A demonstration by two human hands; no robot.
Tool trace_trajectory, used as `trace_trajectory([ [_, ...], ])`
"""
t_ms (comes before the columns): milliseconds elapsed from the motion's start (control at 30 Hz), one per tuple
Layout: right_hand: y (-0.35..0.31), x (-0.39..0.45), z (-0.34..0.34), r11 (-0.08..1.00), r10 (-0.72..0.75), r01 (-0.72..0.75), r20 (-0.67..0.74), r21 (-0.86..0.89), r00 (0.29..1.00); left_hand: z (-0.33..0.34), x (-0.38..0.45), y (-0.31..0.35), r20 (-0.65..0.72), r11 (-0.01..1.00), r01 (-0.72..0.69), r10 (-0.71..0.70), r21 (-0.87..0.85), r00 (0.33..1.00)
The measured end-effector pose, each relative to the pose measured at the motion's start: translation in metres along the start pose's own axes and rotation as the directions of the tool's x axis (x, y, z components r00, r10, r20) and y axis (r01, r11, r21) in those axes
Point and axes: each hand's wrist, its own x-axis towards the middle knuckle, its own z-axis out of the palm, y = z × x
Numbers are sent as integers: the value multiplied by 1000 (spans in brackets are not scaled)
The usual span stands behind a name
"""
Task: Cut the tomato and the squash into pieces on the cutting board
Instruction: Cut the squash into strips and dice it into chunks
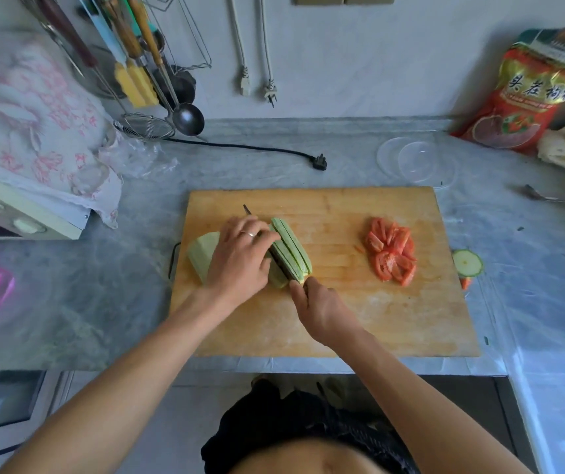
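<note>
Pale green squash (291, 249) lies on the left half of the wooden cutting board (342, 319), already split into long slices that lean together, with a larger uncut piece (200, 254) just beside it at the board's left edge. Left hand (240, 258) rests on top of the squash, fingers curled down over it, a ring on one finger. Right hand (322, 309) grips the handle of a knife (279, 265), fingers clenched round it; the blade runs along the squash between the slices and the left hand, its tip (247, 209) showing beyond the fingers. Tomato pieces (392, 251) sit in a red heap on the right half of the board, well apart from the squash. One round squash slice (467, 263) lies off the board on the grey counter (531, 268), touching a small tomato scrap (465, 282)
</note>
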Motion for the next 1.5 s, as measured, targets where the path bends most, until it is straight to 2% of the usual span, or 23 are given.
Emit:
trace_trajectory([
  [33, -1, -1, 0, 1000, -14, 13, -5, -23, 1000, -5, 11, 1, 147, 989, -134, 125, 53, 981],
  [67, -2, -1, 1, 999, -23, 23, -9, -41, 1000, -7, 22, 3, 309, 970, -228, 192, 85, 932],
  [133, -3, -3, 2, 999, -23, 23, -24, -36, 999, -6, 38, 8, 539, 925, -343, 207, 164, 817],
  [167, -3, -4, 2, 999, -19, 19, -17, -36, 1000, -4, 43, 11, 594, 907, -375, 196, 193, 780],
  [367, -4, -4, -3, 999, 32, -32, 0, -2, 999, -4, 58, 20, 665, 872, -434, 189, 224, 722],
  [567, -16, -8, -8, 1000, -1, 2, -49, 16, 999, -12, 78, 30, 791, 824, -487, 79, 290, 606],
  [667, -20, -10, -12, 1000, 17, -16, -43, 23, 999, -11, 82, 32, 818, 806, -511, 60, 299, 573],
  [733, -21, -12, -15, 999, 30, -28, -37, 41, 999, -12, 82, 33, 808, 814, -501, 67, 295, 585],
  [800, -24, -15, -20, 998, 28, -27, -29, 51, 999, -16, 79, 32, 766, 828, -483, 107, 284, 634],
  [900, -29, -18, -29, 1000, -2, 2, 1, 28, 1000, -30, 70, 26, 612, 880, -412, 193, 239, 767],
  [933, -30, -18, -30, 999, 3, -3, 0, 42, 1000, -35, 63, 22, 516, 907, -369, 222, 200, 827],
  [1000, -30, -16, -34, 993, 42, -41, -6, 107, 999, -38, 48, 11, 223, 962, -258, 234, 87, 946],
  [1067, -33, -15, -36, 984, 56, -55, 1, 167, 998, -39, 27, 3, -87, 994, -93, 88, -50, 992],
  [1100, -34, -15, -38, 980, 55, -54, 4, 190, 999, -38, 18, 2, -166, 993, -9, -11, -119, 986],
  [1167, -39, -15, -42, 978, 45, -44, 2, 206, 999, -34, 3, 3, -169, 963, 165, -202, -213, 965],
  [1267, -45, -16, -45, 981, 23, -20, -12, 193, 1000, -13, -12, -1, 8, 879, 377, -392, -291, 920],
  [1367, -45, -20, -44, 992, 6, -6, -6, 123, 1000, 8, -24, 2, 162, 839, 447, -417, -309, 895],
  [1500, -41, -29, -37, 1000, 3, -3, 8, 19, 1000, 22, -34, 19, 206, 860, 438, -393, -264, 896],
])
